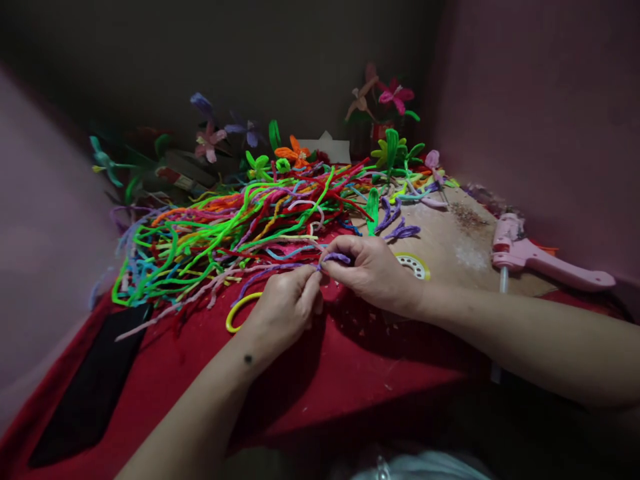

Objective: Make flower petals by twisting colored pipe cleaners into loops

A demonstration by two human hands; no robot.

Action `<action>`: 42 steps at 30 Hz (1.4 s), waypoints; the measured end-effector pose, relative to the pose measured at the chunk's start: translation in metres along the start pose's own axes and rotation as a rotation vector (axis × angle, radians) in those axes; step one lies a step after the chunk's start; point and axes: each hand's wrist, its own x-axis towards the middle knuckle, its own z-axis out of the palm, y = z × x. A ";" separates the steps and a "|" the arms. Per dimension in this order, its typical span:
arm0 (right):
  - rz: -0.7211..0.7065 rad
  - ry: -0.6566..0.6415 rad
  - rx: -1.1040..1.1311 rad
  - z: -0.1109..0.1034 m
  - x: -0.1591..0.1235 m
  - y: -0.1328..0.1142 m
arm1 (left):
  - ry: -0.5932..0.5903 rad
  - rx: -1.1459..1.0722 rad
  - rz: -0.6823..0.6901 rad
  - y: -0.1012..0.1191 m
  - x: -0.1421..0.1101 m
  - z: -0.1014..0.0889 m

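A purple pipe cleaner (273, 267) runs from the left into the fingers of my left hand (290, 300), which is closed on it. My right hand (375, 273) pinches the folded end of the same purple stem, and a short loop of it shows above the thumb. The fingertips of both hands almost meet over the red cloth. Beyond my right hand lie bent purple pieces (403, 230) and a green looped leaf (373, 210). A yellow ring-shaped handle (243, 312) shows partly beneath my left hand.
A big heap of coloured pipe cleaners (225, 227) covers the back left. At right a pink glue gun (545, 257) lies on brown board (475, 267). A black phone-like slab (95, 387) is at left. Pipe-cleaner flowers (295, 153) stand behind. A yellow-rimmed disc (414, 265) sits near my right wrist.
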 end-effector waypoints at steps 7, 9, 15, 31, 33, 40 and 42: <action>0.012 -0.034 0.072 -0.002 0.000 -0.001 | -0.199 -0.254 -0.192 0.004 -0.001 -0.005; 0.044 0.008 0.103 -0.002 0.000 -0.002 | -0.046 -0.044 -0.085 -0.001 0.000 0.001; 0.112 0.040 0.280 0.000 0.001 -0.002 | 0.297 0.316 0.133 -0.009 0.000 0.005; -0.413 -0.278 -0.023 0.003 -0.010 -0.005 | 0.028 -0.267 -0.121 0.022 0.037 -0.021; -0.485 -0.341 -0.050 0.006 -0.013 -0.005 | -0.082 -0.226 -0.081 0.037 0.056 -0.011; -0.384 -0.442 -0.009 -0.002 -0.017 -0.013 | -0.009 0.189 0.180 0.060 0.121 0.025; -0.220 -0.476 0.161 -0.007 -0.011 -0.014 | 0.082 0.232 0.193 0.057 0.123 0.020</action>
